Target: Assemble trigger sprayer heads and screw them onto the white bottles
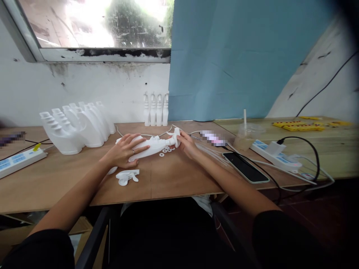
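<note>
A white plastic spray bottle (154, 147) lies on its side just above the wooden table, its neck pointing right. My left hand (125, 149) is wrapped over the bottle's body, with a ring on one finger. At the neck end, my right hand (187, 144) grips a white trigger spray head (176, 136), which meets the bottle's neck. Whether the head is screwed on cannot be made out. Several small white washers (165, 151) are scattered below the neck. A loose trigger spray head (127, 176) rests nearer me. Thin clear tubes (213, 152) lie beyond my right wrist.
Several open white bottles (78, 129) stand at the left. Several bottles with spray heads (156, 112) line the wall. To the right are a phone (245, 168), a drink cup (246, 136) and a power strip (276, 157) with cables. Another power strip (21, 162) sits far left.
</note>
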Tool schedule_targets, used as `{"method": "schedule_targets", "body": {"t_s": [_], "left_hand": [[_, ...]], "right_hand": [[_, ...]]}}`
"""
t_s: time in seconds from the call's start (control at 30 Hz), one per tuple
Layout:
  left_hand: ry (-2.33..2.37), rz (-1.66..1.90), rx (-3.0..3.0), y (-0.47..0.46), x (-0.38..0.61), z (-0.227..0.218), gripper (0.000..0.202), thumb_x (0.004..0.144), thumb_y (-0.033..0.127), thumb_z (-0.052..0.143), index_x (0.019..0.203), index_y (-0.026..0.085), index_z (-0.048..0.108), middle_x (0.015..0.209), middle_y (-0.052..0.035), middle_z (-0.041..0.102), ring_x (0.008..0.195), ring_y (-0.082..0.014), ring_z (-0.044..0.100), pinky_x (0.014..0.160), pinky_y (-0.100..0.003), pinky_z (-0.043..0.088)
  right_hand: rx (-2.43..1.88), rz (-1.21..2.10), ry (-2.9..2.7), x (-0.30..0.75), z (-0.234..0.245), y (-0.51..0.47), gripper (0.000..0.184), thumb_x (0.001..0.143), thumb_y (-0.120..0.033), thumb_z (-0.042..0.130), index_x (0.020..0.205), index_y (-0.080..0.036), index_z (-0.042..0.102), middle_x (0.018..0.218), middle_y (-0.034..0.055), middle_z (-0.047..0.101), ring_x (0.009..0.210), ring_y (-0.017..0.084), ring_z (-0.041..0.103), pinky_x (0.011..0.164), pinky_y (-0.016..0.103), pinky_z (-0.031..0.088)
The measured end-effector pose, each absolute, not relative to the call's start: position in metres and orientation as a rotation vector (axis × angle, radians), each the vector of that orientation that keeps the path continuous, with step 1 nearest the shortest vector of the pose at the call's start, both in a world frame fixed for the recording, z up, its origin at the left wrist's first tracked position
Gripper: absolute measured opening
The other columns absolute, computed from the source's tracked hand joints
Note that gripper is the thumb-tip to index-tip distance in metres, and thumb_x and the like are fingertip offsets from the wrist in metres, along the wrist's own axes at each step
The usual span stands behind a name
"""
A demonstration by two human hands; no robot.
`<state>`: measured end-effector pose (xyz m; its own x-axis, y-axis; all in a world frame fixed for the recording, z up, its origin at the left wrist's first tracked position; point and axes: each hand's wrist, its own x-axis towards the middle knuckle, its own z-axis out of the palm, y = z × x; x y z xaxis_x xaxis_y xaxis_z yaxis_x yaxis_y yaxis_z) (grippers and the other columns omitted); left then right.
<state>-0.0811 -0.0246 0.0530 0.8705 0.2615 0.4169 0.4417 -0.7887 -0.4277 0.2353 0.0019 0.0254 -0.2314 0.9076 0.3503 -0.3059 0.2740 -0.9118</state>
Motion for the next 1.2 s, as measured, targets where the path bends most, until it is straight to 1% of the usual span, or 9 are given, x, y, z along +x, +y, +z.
{"method": "schedule_targets", "body": {"t_s": [0.13,0.3,0.43,0.6,0.77,0.87,0.93,1.07,1.2], "left_hand": [[-0.497,-0.459,-2.51,-0.026,-0.079,0.054,0.064,0.085,0.034,0.055,0.146,0.029,0.036,0.148,-0.0104,0.041,0.136,-0.0377,0.032,0.106,-0.056,0.031],[-0.485,-0.469,-2.483,-0.026,-0.079,0.055,0.065,0.084,0.033,0.056,0.146,0.028,0.036,0.148,-0.0107,0.041,0.136,-0.0385,0.032,0.105,-0.057,0.03],[-0.49,-0.454,-2.471,-0.027,-0.077,0.055,0.066,0.084,0.032,0.056,0.147,0.028,0.035,0.149,-0.0105,0.04,0.137,-0.0384,0.03,0.106,-0.056,0.029],[-0.488,-0.453,-2.466,-0.028,-0.075,0.055,0.066,0.084,0.032,0.056,0.147,0.029,0.035,0.149,-0.0099,0.04,0.137,-0.0383,0.03,0.107,-0.056,0.029],[-0.468,-0.45,-2.468,-0.029,-0.074,0.053,0.066,0.084,0.031,0.056,0.147,0.028,0.037,0.149,-0.0097,0.041,0.136,-0.0384,0.032,0.107,-0.057,0.029],[-0.481,-0.457,-2.47,-0.029,-0.071,0.051,0.067,0.084,0.03,0.057,0.147,0.03,0.036,0.15,-0.0087,0.04,0.136,-0.0385,0.032,0.107,-0.056,0.029],[-0.494,-0.465,-2.476,-0.029,-0.071,0.05,0.067,0.084,0.031,0.057,0.148,0.031,0.035,0.15,-0.0081,0.039,0.136,-0.0384,0.032,0.107,-0.057,0.029],[-0.499,-0.49,-2.488,-0.027,-0.072,0.049,0.067,0.083,0.031,0.057,0.147,0.031,0.036,0.149,-0.0086,0.04,0.135,-0.0385,0.032,0.106,-0.057,0.029],[-0.478,-0.475,-2.479,-0.028,-0.071,0.05,0.068,0.083,0.029,0.057,0.148,0.03,0.035,0.15,-0.009,0.04,0.135,-0.0387,0.032,0.106,-0.057,0.03]], "right_hand": [[-0.524,1.367,-1.329,0.226,0.025,-0.006,0.035,0.073,-0.037,0.069,0.097,-0.023,0.047,0.097,0.0029,0.066,0.079,0.02,0.064,0.061,0.033,0.055],[-0.577,1.307,-1.376,0.227,0.025,-0.009,0.048,0.065,-0.023,0.076,0.099,-0.024,0.042,0.098,-0.0005,0.064,0.068,0.015,0.064,0.062,0.032,0.054],[-0.615,1.291,-1.358,0.229,0.026,-0.01,0.049,0.065,-0.026,0.076,0.097,-0.024,0.039,0.095,-0.0019,0.064,0.06,0.014,0.064,0.06,0.033,0.054],[-0.613,1.301,-1.404,0.229,0.028,-0.012,0.05,0.065,-0.027,0.076,0.095,-0.025,0.036,0.091,-0.0036,0.063,0.059,0.014,0.063,0.058,0.032,0.051],[-0.671,1.192,-1.448,0.225,0.023,-0.009,0.047,0.068,-0.034,0.075,0.092,-0.024,0.035,0.084,-0.0046,0.06,0.047,0.007,0.052,0.047,0.025,0.038],[-0.736,1.091,-1.429,0.223,0.018,-0.007,0.043,0.074,-0.041,0.07,0.091,-0.024,0.034,0.071,-0.0077,0.053,0.041,0.005,0.043,0.04,0.022,0.029],[-0.724,1.074,-1.423,0.223,0.016,-0.006,0.043,0.075,-0.042,0.07,0.092,-0.025,0.034,0.07,-0.0081,0.051,0.041,0.005,0.044,0.04,0.022,0.029],[-0.648,1.152,-1.45,0.224,0.019,-0.009,0.054,0.067,-0.038,0.078,0.098,-0.025,0.035,0.086,-0.0044,0.059,0.049,0.007,0.051,0.046,0.023,0.036],[-0.708,1.131,-1.418,0.223,0.021,-0.013,0.047,0.072,-0.044,0.073,0.094,-0.025,0.036,0.069,-0.0083,0.053,0.044,0.006,0.045,0.043,0.021,0.033]]}}
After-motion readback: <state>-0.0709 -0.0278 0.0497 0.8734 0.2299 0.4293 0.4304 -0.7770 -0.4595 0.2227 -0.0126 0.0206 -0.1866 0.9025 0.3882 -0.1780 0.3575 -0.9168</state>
